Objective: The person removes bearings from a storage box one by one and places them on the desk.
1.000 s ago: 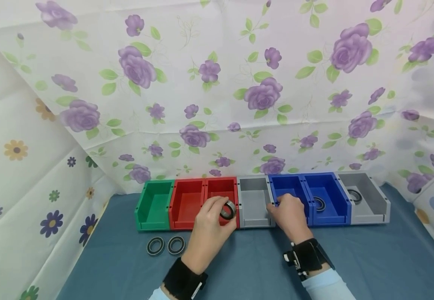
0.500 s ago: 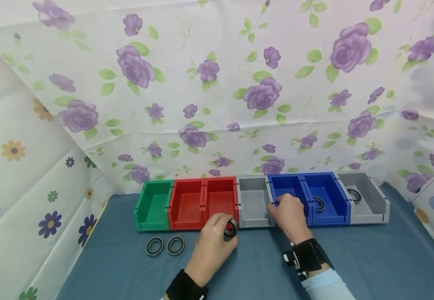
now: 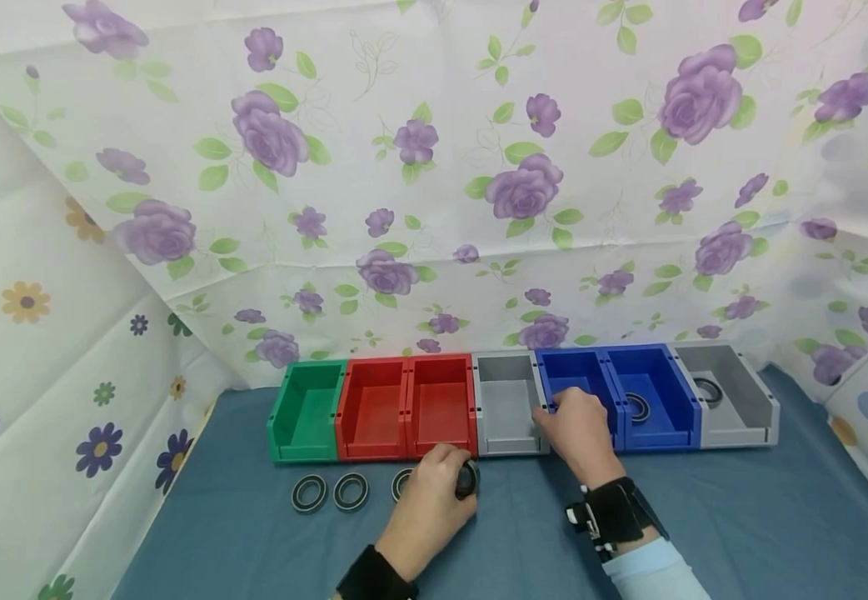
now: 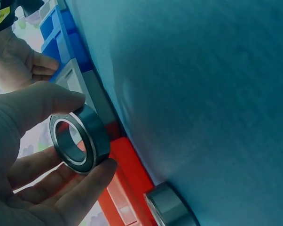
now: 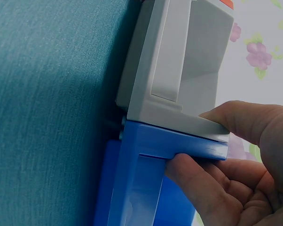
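My left hand (image 3: 428, 507) pinches a ball bearing (image 4: 101, 135) between thumb and fingertips, the ring tilted on its edge. In the head view it is low over the cloth, just in front of the right red bin (image 3: 441, 417). With thumb and curled fingers, my right hand (image 3: 580, 433) grips the adjoining side walls of the middle grey bin (image 5: 165, 115) and the left blue bin (image 5: 151, 141). On the cloth left of my left hand lie two bearings (image 3: 296, 493); a third bearing (image 3: 396, 485) is partly hidden behind that hand.
The row of bins stands along the wall, with a green bin (image 3: 306, 450) at its left end. One bearing (image 3: 646, 408) sits in the right blue bin (image 3: 662, 437), another bearing (image 3: 717, 392) in the end grey bin (image 3: 752, 435). Blue cloth (image 3: 509, 542) covers the table.
My left hand has come down and back from the right red bin toward the cloth, still pinching the bearing. The third bearing on the cloth has come into view. My right hand has stayed put.
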A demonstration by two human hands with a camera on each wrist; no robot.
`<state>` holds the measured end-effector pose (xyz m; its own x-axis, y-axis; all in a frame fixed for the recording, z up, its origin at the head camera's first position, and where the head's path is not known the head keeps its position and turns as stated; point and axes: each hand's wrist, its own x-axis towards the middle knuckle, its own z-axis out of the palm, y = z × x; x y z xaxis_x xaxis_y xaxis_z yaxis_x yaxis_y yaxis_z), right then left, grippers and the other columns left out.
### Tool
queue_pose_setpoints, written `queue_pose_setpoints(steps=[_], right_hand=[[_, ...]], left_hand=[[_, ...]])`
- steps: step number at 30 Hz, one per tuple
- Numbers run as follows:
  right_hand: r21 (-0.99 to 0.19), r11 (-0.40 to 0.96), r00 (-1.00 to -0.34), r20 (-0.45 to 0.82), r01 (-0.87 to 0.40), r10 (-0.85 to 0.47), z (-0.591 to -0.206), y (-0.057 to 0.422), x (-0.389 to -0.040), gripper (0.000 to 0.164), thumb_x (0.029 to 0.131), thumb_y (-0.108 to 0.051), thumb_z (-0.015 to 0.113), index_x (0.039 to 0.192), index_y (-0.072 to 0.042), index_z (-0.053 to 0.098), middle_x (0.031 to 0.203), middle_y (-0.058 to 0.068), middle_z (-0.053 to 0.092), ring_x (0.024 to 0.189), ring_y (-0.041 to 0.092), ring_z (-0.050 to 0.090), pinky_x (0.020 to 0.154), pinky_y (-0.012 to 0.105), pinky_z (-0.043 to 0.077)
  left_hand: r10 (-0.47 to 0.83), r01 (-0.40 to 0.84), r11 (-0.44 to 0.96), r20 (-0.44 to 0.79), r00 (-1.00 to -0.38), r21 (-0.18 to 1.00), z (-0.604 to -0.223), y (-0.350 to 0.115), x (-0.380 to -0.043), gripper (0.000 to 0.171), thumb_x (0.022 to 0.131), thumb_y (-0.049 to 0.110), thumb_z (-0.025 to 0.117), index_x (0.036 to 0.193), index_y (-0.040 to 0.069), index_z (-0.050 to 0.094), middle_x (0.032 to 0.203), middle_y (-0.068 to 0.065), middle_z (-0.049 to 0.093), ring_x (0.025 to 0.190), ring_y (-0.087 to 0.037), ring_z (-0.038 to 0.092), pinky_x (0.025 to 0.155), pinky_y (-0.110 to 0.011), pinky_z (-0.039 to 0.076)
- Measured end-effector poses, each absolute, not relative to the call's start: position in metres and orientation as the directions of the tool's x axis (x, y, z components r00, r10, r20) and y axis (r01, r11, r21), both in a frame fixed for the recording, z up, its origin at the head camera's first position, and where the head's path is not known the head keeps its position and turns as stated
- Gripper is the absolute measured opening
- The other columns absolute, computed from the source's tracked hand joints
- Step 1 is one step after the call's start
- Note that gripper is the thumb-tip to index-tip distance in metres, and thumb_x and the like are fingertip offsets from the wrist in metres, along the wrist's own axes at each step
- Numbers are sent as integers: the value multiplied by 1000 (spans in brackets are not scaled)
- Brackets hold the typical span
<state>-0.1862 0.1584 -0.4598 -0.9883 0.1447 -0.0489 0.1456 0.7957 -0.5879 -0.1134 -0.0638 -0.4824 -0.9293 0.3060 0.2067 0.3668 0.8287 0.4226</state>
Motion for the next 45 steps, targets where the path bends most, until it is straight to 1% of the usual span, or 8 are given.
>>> queue_pose_setpoints(steps=[7, 11, 16, 24, 32, 39, 45], right_hand=[[-583, 800, -988, -34, 140, 148, -462, 159, -186, 46, 83, -32, 65, 114, 3, 62, 113, 20, 59, 77, 18, 59, 61, 34, 52], [-582, 802, -989, -29, 137, 148, -463, 159, -187, 46, 83, -32, 65, 114, 3, 62, 113, 20, 59, 73, 18, 57, 58, 32, 50], [-582, 802, -988, -21, 134, 150, -463, 159, -188, 46, 83, -32, 66, 113, 3, 62, 111, 20, 60, 68, 17, 56, 52, 28, 47], [-583, 799, -987, -35, 145, 154, -462, 159, -189, 46, 83, -31, 65, 114, 3, 62, 112, 20, 60, 68, 17, 55, 52, 27, 46], [-587, 795, -987, -39, 149, 156, -463, 158, -188, 46, 84, -31, 65, 115, 2, 62, 111, 19, 60, 68, 17, 55, 51, 27, 46], [-583, 799, -987, -30, 146, 158, -463, 159, -188, 46, 83, -31, 66, 114, 2, 62, 111, 19, 60, 68, 17, 55, 52, 27, 46], [-585, 797, -987, -38, 150, 158, -463, 158, -188, 47, 83, -32, 65, 115, 2, 61, 110, 19, 60, 68, 17, 55, 51, 27, 46]], left_hand=[[338, 357, 854, 119, -934, 378, -488, -61, -115, 46, 69, 20, 78, 111, 10, 63, 103, 0, 55, 90, -10, 52, 75, -26, 50], [358, 369, 865, 97, -929, 340, -490, -60, -117, 46, 69, 21, 78, 111, 9, 64, 103, -1, 55, 89, -10, 52, 76, -27, 49], [364, 369, 872, 77, -928, 322, -490, -59, -119, 47, 68, 22, 79, 110, 9, 64, 102, -1, 56, 88, -10, 52, 75, -27, 50], [368, 365, 884, 48, -929, 292, -490, -59, -121, 47, 67, 24, 80, 109, 9, 65, 101, -1, 57, 88, -11, 52, 74, -29, 50], [371, 362, 889, 22, -928, 280, -489, -57, -122, 48, 68, 25, 80, 110, 10, 65, 103, -2, 57, 89, -12, 53, 77, -30, 49], [355, 325, 891, -40, -934, 315, -486, -57, -120, 42, 71, 22, 77, 108, 7, 66, 101, -3, 59, 85, -10, 55, 75, -32, 50], [361, 331, 887, -36, -932, 323, -484, -58, -119, 42, 72, 20, 77, 109, 7, 66, 103, -3, 60, 87, -10, 55, 76, -33, 50]])
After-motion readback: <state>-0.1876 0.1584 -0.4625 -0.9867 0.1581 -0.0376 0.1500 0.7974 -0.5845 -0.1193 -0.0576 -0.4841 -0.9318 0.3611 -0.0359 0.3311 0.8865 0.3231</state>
